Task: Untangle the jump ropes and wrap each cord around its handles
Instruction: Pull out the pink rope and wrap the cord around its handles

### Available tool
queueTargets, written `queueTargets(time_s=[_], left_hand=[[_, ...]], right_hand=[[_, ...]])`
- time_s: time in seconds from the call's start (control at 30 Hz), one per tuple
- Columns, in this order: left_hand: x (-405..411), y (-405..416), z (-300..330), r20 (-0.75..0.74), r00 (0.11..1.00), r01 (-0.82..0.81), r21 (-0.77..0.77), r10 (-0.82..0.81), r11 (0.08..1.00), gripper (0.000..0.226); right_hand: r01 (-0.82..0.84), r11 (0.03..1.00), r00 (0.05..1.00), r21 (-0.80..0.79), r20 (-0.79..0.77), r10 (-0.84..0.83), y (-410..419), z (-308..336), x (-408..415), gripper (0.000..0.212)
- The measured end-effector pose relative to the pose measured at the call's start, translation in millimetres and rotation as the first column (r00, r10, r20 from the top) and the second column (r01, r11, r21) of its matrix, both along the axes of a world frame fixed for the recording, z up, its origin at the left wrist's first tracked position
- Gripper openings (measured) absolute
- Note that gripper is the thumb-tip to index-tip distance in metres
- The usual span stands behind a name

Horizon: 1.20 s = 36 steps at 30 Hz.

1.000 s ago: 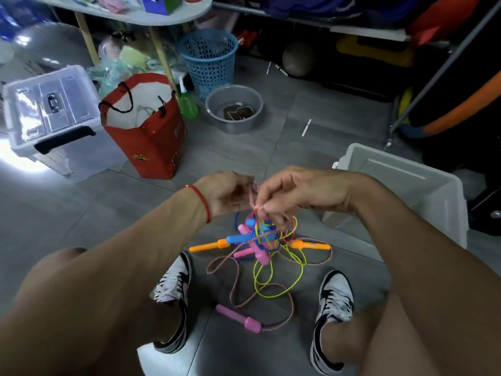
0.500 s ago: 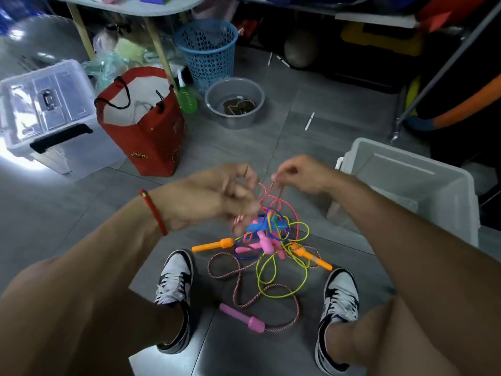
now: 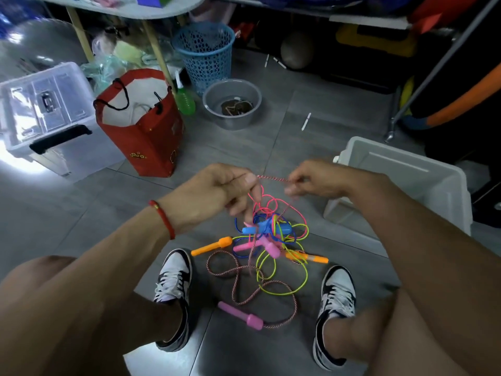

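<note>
A tangle of jump ropes [image 3: 271,240] lies on the grey floor between my two shoes, with pink, blue and yellow-green cords knotted round blue and pink handles. Two orange handles [image 3: 214,245] stick out to either side. A pink handle [image 3: 241,316] lies nearest me, on a red-and-white braided cord [image 3: 235,278]. My left hand [image 3: 217,196] and my right hand [image 3: 309,180] are raised above the tangle. Each pinches the braided cord, and a short stretch of it runs taut between them. Pink cord loops hang under my left hand.
A white plastic bin [image 3: 406,180] stands at my right, a red paper bag [image 3: 143,126] and a clear lidded box [image 3: 46,109] at my left. Farther back are a grey basin [image 3: 233,104], a blue mesh basket [image 3: 203,50] and a table leg. My shoes flank the ropes.
My hands were close together over the knot; they have since drawn apart sideways, stretching the braided cord between them and lifting cord loops out of the tangle.
</note>
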<state>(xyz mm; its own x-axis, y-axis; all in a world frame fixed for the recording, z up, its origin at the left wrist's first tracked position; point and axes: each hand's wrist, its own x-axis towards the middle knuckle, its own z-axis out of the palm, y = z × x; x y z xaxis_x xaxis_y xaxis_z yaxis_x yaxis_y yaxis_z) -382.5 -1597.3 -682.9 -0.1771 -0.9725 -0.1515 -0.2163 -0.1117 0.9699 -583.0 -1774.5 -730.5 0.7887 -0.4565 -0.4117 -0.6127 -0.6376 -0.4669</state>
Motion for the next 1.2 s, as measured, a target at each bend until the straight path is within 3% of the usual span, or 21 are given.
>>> queueTargets(time_s=[0.07,0.13,0.17,0.23,0.3,0.37,0.43,0.5,0.57,0.63,0.77,0.87,0.9,0.93,1.0,1.07,1.1,1.13,1.17,1.2], left_hand=[[9,7,9,-0.171,0.984,0.035,-0.038,-0.041,0.999,0.034],[28,12,11,-0.272,0.958,0.102,0.045,-0.086,0.994,0.032],[40,14,8,-0.233,0.965,0.151,0.115,-0.121,0.982,0.032],[54,18,-3,0.1,0.966,0.203,0.272,-0.237,0.941,0.031],[54,20,-15,0.382,0.855,0.162,0.447,-0.352,0.879,0.027],[43,18,-19,0.384,0.838,0.124,0.559,-0.388,0.82,0.028],[27,13,-17,0.317,0.873,0.13,0.58,-0.37,0.804,0.021],[10,7,-15,0.322,0.918,0.063,0.455,-0.23,0.888,0.005],[-5,-1,-13,0.176,0.984,-0.031,0.293,-0.022,0.956,0.019],[-12,-7,-11,0.072,0.995,-0.085,0.21,0.072,0.974,0.029],[-7,-8,-7,0.083,0.995,0.054,0.06,-0.059,0.997,0.036],[12,-3,7,-0.185,0.982,0.05,0.019,-0.046,0.999,0.033],[21,-3,11,-0.213,0.975,0.066,0.035,-0.058,0.997,0.032],[31,-3,12,-0.17,0.981,0.1,0.061,-0.089,0.993,0.033],[49,-5,2,0.148,0.968,0.175,0.191,-0.205,0.966,0.034],[54,-6,-19,0.472,0.833,0.116,0.364,-0.29,0.924,0.028],[48,-6,-26,0.572,0.755,0.072,0.412,-0.32,0.908,0.036],[40,-6,-31,0.615,0.726,0.041,0.408,-0.308,0.912,0.048],[29,-8,-33,0.592,0.767,0.028,0.355,-0.248,0.934,0.06],[18,-12,-33,0.479,0.866,0.003,0.282,-0.143,0.96,0.068]], right_hand=[[0.017,0.999,0.981,0.036,-0.193,-0.01,-4,-23,-14,0.027],[0.06,0.998,0.982,-0.027,-0.179,-0.064,-9,-32,-20,0.026],[0.105,0.992,0.989,-0.075,-0.101,-0.112,-12,-28,-21,0.025],[0.321,0.939,0.936,-0.124,0.189,-0.295,-17,-7,-18,0.022],[0.513,0.84,0.793,-0.179,0.474,-0.383,-15,21,-14,0.019],[0.58,0.774,0.722,-0.254,0.599,-0.345,-8,43,-10,0.03],[0.527,0.807,0.734,-0.267,0.621,-0.274,5,58,-2,0.024],[0.34,0.878,0.836,-0.336,0.536,-0.118,17,63,8,0.021],[0.107,0.91,0.92,-0.4,0.386,0.062,29,56,17,0.034],[-0.034,0.898,0.954,-0.439,0.254,0.161,38,45,22,0.048],[-0.047,0.923,0.985,-0.381,0.133,0.105,25,23,9,0.042],[-0.012,0.981,0.988,-0.195,-0.15,-0.018,0,1,-20,0.028],[0.03,0.99,0.972,-0.137,-0.228,-0.061,-4,-4,-30,0.026],[0.061,0.992,0.963,-0.112,-0.254,-0.088,-9,-7,-39,0.025],[0.133,0.981,0.979,-0.143,-0.135,-0.152,-13,0,-46,0.021],[0.226,0.961,0.97,-0.159,0.129,-0.207,-7,19,-38,0.019],[0.232,0.964,0.955,-0.129,0.218,-0.201,1,30,-30,0.018],[0.205,0.973,0.948,-0.105,0.268,-0.171,10,39,-22,0.016],[0.16,0.981,0.95,-0.111,0.289,-0.123,19,46,-14,0.016],[0.111,0.983,0.953,-0.145,0.296,-0.064,28,49,-7,0.017]])
